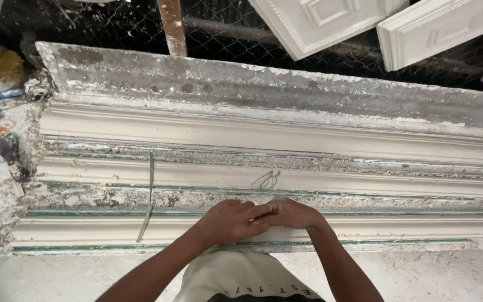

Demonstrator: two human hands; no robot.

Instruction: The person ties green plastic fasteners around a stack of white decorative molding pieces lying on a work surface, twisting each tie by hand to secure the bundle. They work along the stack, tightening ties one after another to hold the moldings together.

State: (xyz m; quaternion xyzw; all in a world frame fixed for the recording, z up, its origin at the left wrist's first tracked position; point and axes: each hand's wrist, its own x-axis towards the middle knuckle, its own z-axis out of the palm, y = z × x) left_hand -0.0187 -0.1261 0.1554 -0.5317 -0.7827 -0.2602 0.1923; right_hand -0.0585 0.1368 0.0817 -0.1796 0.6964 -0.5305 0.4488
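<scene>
Cream mould, grey crust, white castings

Where the left hand [231,220] and right hand [293,213] meet, the long moulding form [308,145] runs in pale cream bands edged with thin green lines, grey-speckled crumbs between them; just above the fingers lies a grey wire loop [267,180], farther up a mottled grey-white ledge, then bright white panelled castings [320,22] against black mesh.

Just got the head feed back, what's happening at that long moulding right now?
A person stands over a long plaster-caked cornice mould. The left hand and right hand meet fingertip to fingertip at its near ledge, just below a loop of thin wire lying on the plaster. Whether they pinch anything is hidden. A thin strip lies across the channels to the left. White cast panels hang beyond the mould.
</scene>
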